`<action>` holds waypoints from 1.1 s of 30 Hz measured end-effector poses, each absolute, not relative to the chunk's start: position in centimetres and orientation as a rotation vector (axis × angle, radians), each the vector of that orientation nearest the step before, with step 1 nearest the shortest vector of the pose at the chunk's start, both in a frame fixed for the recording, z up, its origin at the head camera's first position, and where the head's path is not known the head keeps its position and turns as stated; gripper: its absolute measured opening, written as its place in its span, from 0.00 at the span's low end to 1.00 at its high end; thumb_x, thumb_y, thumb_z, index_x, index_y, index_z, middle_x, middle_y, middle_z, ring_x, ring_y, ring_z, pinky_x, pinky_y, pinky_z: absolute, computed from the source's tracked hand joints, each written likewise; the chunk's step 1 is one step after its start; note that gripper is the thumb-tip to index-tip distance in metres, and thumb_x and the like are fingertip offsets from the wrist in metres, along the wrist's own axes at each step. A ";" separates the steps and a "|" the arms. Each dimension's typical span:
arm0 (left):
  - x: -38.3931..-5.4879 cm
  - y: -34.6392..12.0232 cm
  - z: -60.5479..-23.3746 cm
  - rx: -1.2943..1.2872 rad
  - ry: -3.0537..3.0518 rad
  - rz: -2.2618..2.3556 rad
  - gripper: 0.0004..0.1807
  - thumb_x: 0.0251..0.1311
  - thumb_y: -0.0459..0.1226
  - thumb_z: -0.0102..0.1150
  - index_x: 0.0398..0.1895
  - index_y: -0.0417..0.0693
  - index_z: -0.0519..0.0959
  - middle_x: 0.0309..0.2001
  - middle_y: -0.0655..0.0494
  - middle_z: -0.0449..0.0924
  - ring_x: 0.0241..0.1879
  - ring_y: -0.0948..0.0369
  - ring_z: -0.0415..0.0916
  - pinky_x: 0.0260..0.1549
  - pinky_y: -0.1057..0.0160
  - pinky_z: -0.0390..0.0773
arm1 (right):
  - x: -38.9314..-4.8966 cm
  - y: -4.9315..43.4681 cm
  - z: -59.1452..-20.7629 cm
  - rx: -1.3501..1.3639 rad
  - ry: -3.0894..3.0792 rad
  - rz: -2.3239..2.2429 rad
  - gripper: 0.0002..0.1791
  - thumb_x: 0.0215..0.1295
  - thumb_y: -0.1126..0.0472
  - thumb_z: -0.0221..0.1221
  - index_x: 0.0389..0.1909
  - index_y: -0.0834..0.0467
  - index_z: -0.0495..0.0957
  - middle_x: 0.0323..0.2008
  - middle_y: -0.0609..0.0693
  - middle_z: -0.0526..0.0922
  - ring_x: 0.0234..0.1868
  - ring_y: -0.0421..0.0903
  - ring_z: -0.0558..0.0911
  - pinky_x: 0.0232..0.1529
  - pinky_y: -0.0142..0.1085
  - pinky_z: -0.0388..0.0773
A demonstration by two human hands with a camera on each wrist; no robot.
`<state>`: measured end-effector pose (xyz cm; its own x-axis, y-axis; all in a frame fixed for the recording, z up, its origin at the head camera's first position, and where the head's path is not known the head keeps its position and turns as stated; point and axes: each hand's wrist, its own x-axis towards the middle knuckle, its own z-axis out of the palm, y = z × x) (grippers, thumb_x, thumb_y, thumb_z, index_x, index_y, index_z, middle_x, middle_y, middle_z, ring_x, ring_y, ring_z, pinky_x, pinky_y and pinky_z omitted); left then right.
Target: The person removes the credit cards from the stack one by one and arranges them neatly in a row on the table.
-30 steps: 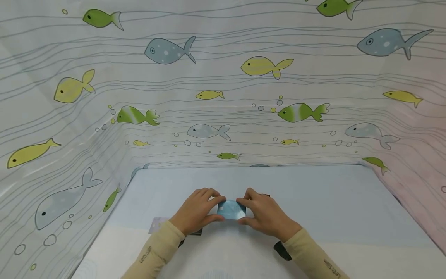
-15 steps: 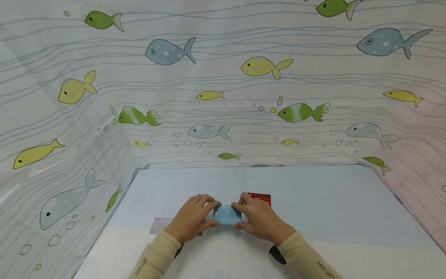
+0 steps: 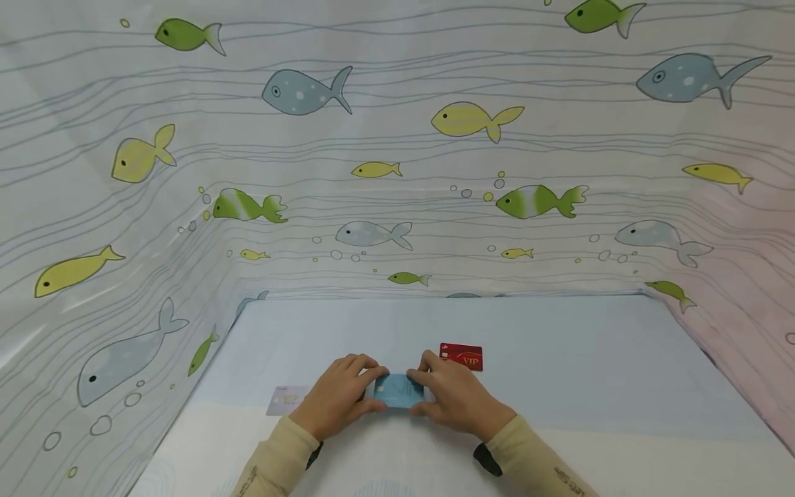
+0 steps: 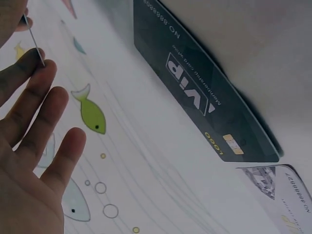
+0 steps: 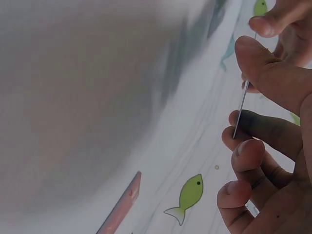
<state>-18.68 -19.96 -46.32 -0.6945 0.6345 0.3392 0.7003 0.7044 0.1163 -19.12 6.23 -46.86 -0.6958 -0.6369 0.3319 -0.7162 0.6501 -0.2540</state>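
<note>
A light blue card (image 3: pixel 398 391) with a small chip is held between both hands in the head view. My left hand (image 3: pixel 338 397) pinches its left end between thumb and fingers. The right end is pinched by my right hand (image 3: pixel 462 397) in the same way. Both wrist views show the card edge-on as a thin line, at the fingertips (image 4: pixel 46 68) in the left wrist view and below the thumb (image 5: pixel 253 53) in the right. A red VIP card (image 3: pixel 462 356) lies just beyond the right hand. Left of the left hand is a pale lilac card (image 3: pixel 284 400), partly covered by that hand.
A dark green VIP membership card (image 4: pixel 195 83) lies beside the pale card (image 4: pixel 278 195) in the left wrist view; the left hand hides it from the head view. Fish-patterned fabric (image 3: pixel 397 138) walls surround the table (image 3: pixel 590 366) at the back and sides.
Both hands have drawn the light blue card slightly left and nearer the body. The red card, mostly hidden behind the right hand before, now shows almost fully.
</note>
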 end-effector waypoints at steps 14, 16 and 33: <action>-17.7 -20.7 -47.7 -1.039 -2.745 -0.349 0.29 0.59 0.56 0.67 0.59 0.53 0.80 0.52 0.60 0.75 0.57 0.57 0.72 0.57 0.49 0.74 | -18.7 5.3 -48.2 1.172 -2.697 0.528 0.33 0.55 0.42 0.74 0.56 0.59 0.84 0.39 0.44 0.73 0.30 0.33 0.70 0.35 0.24 0.74; -17.6 -20.8 -48.0 -1.038 -2.758 -0.365 0.29 0.59 0.56 0.67 0.60 0.53 0.80 0.53 0.60 0.75 0.57 0.57 0.72 0.57 0.49 0.74 | -18.6 5.2 -48.3 1.177 -2.712 0.526 0.33 0.55 0.42 0.74 0.56 0.59 0.84 0.39 0.44 0.73 0.30 0.33 0.70 0.35 0.24 0.74; -18.1 -21.3 -48.8 -1.047 -2.813 -0.404 0.26 0.60 0.56 0.66 0.56 0.53 0.82 0.50 0.60 0.76 0.54 0.56 0.71 0.52 0.48 0.76 | -19.3 4.2 -48.8 1.181 -2.845 0.408 0.35 0.54 0.36 0.72 0.57 0.53 0.85 0.40 0.44 0.75 0.33 0.35 0.72 0.39 0.25 0.77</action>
